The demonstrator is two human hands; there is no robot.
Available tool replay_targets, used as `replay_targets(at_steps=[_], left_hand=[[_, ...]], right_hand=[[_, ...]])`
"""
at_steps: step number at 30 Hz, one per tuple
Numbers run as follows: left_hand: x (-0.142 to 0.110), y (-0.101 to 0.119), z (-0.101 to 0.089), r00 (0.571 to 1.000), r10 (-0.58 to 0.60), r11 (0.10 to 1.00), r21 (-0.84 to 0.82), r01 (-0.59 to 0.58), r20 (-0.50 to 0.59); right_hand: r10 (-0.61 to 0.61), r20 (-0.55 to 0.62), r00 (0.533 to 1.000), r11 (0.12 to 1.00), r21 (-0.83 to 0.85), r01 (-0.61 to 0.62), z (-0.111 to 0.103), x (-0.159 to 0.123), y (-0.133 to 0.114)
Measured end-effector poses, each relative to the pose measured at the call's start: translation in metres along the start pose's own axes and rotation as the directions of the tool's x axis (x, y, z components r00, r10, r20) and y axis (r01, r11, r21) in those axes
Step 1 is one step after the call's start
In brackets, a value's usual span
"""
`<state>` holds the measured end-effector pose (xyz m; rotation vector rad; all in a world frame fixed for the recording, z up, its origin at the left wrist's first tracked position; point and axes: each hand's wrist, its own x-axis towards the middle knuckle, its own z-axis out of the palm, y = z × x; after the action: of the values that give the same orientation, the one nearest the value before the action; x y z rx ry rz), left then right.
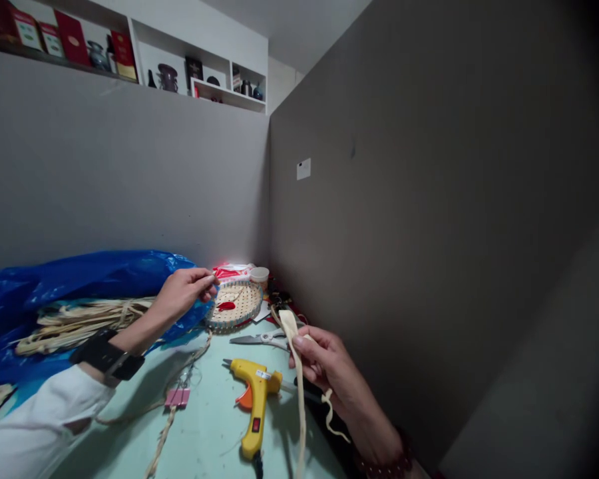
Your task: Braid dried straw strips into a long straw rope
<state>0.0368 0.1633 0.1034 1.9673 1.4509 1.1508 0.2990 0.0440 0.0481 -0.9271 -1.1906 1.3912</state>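
My right hand (322, 359) pinches a pale, flat strip of plant fibre (301, 406) between thumb and fingers. The strip folds over at its top and hangs down past the front of the table; a thin curled end (332, 419) dangles below my palm. Further back on the left, my left hand (192, 287) is raised with thumb and fingertips pressed together; what they hold, if anything, is too small to make out. Behind that hand is a round woven basket tray (242, 299) with a red piece (226, 306) in it. Scissors (259, 338) lie beside my right hand.
A yellow glue gun (254, 399) rests on the pale green table (204, 439). Left of it, a pink binder clip (178, 398) grips a braided cord (162, 442). A fibre bundle (90, 322) lies on blue plastic (80, 273). Grey partitions (404, 199) enclose the table's back and right.
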Motion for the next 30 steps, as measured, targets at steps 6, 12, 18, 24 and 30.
replay_targets(at_steps=[6,12,18,24,30], left_hand=[[-0.009,0.01,0.009,0.997,0.078,0.996,0.034,-0.079,0.021],[-0.059,0.049,0.064,0.923,0.088,0.978,-0.209,-0.008,0.375],[-0.073,0.057,0.091,0.927,0.085,0.935,-0.352,0.053,0.365],[-0.074,0.057,0.09,0.933,0.111,0.967,-0.252,-0.024,0.341],[-0.076,0.052,0.098,0.94,0.125,0.99,-0.108,-0.095,0.317]], right_hand=[[-0.041,-0.021,0.999,0.995,-0.087,0.039,0.001,0.004,0.008],[-0.182,-0.085,0.98,0.947,-0.283,0.151,0.006,0.009,0.011],[-0.182,-0.098,0.979,0.959,-0.238,0.154,0.01,0.006,0.008],[-0.358,-0.113,0.927,0.831,-0.492,0.261,0.007,0.005,0.011],[-0.346,-0.163,0.924,0.815,-0.541,0.209,0.008,0.005,0.014]])
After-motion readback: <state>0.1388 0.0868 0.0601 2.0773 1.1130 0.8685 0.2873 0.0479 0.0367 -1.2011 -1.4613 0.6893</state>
